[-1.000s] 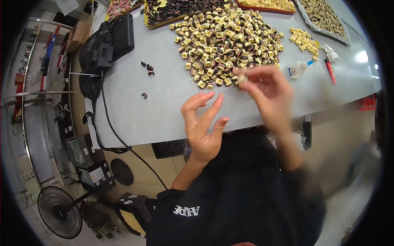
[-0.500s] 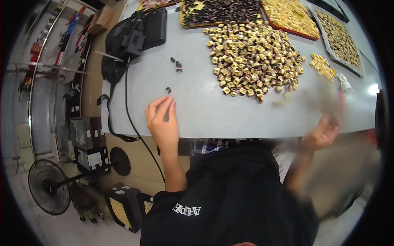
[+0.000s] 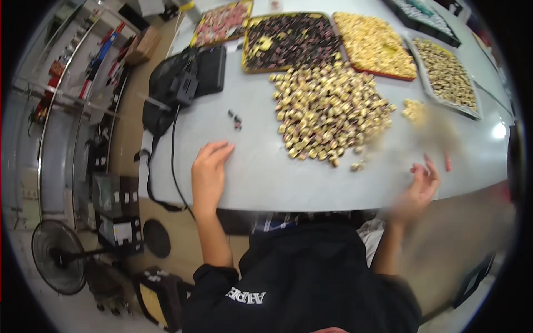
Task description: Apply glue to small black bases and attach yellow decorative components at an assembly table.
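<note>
My left hand (image 3: 209, 166) rests low over the tabletop, fingers drawn together and pointing right. Whatever their tips may hold is hidden. Just beyond them lie a few tiny dark pieces (image 3: 237, 120). My right hand (image 3: 423, 186), somewhat blurred, is raised near the table's front edge with its fingers apart and nothing visible in them. Between the hands and farther back spreads a large heap of small squarish cream-and-dark pieces (image 3: 327, 114). A stray pair of them (image 3: 357, 166) lies near its front. A small pale yellow pile (image 3: 413, 111) sits right of the heap, partly behind a brownish blur.
Along the back stand a tray of pinkish pieces (image 3: 225, 23), a tray of dark pieces (image 3: 245, 55), a tray of yellow pieces (image 3: 383, 74) and a white-lined tray (image 3: 472, 113). A black bag (image 3: 161, 105) with a cable lies left. Beside the table stands a fan (image 3: 58, 255).
The view has tilted, bringing more of the back trays in. My left fingers have come over the spot where a lone dark piece lay. My right hand has moved left, its fingers lifted.
</note>
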A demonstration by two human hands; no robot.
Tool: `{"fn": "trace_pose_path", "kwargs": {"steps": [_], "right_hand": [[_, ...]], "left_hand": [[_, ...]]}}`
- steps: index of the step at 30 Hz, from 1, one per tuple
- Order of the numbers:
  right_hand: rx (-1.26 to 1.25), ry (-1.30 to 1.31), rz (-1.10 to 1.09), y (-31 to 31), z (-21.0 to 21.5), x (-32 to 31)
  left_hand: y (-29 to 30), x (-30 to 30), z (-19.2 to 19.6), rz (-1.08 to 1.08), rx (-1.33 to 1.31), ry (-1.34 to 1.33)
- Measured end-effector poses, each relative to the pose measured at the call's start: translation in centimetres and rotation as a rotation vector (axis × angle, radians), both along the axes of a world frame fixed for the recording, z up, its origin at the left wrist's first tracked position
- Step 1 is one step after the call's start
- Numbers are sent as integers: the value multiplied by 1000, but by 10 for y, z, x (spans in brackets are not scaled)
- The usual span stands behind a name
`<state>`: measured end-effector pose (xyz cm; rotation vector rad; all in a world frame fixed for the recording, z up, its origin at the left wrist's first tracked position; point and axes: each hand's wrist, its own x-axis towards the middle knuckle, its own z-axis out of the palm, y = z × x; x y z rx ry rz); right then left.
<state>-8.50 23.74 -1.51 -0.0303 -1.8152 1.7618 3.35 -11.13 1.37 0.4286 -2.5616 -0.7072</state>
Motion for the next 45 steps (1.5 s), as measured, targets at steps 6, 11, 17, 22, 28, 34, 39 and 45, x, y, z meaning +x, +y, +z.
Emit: {"fn": "trace_pose_path", "kwargs": {"steps": [6, 11, 17, 22, 28, 34, 39, 45], "right_hand": [[-49, 73, 14, 0, 0, 3], [169, 43, 108, -5, 13, 2], [457, -86, 184, 1, 9, -7], [492, -185, 244, 7, -2, -18], [-185, -197, 536, -6, 12, -8], [-443, -302, 806, -36, 26, 10], [-767, -352, 850, -56, 19, 19], [-777, -324, 828, -67, 3, 24]], "left_hand": [[6, 6, 10, 23, -36, -17], [24, 7, 9, 53, 149, -38], [58, -3, -11, -97, 578, 396], [100, -14, -18, -126, 1174, 711], [116, -14, -28, -215, 1171, 610], [116, -9, -31, -228, 1024, 506], [115, -2, -31, -311, 877, 501], [129, -21, -23, -369, 790, 431]]}}
